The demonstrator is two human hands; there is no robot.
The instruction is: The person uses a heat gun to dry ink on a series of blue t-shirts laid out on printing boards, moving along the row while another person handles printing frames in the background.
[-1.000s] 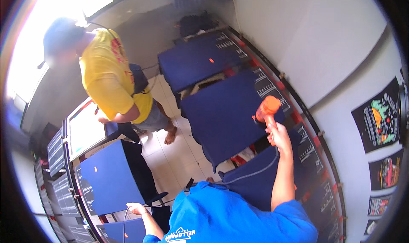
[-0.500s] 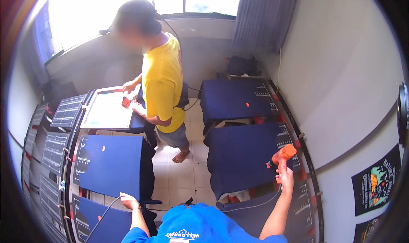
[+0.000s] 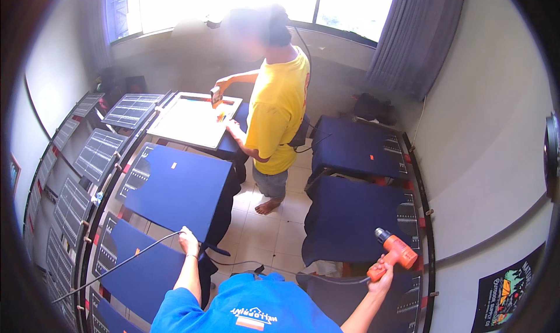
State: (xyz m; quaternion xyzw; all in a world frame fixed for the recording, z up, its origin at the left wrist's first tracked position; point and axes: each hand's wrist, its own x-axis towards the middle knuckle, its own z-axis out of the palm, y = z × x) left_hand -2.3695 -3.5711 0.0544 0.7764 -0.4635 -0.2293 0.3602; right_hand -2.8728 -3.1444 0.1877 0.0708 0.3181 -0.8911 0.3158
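My right hand (image 3: 382, 276) grips the handle of an orange heat gun (image 3: 400, 252), its metal nozzle tilted up to the left. The gun is held above the right-hand row of boards, beside a navy shirt (image 3: 356, 219) spread on one of them. A dark cable (image 3: 125, 264) is pinched in my left hand (image 3: 189, 243), which is over the near corner of a navy shirt (image 3: 181, 184) with a small orange print. From that hand the cable slopes down to the left. Another stretch of cord reaches the gun's handle from behind my body.
A co-worker in a yellow shirt (image 3: 277, 108) bends over a printing screen (image 3: 189, 140), holding a squeegee (image 3: 216, 98). Black metal rails (image 3: 96, 210) carry boards on the left. More shirt-covered boards (image 3: 356, 149) line the right, with tiled floor (image 3: 256, 231) between.
The view has swung left. My heat gun has tipped from nozzle down-left to nozzle up-left and is lower. The cable in my left hand has shifted. The co-worker's squeegee now stands upright.
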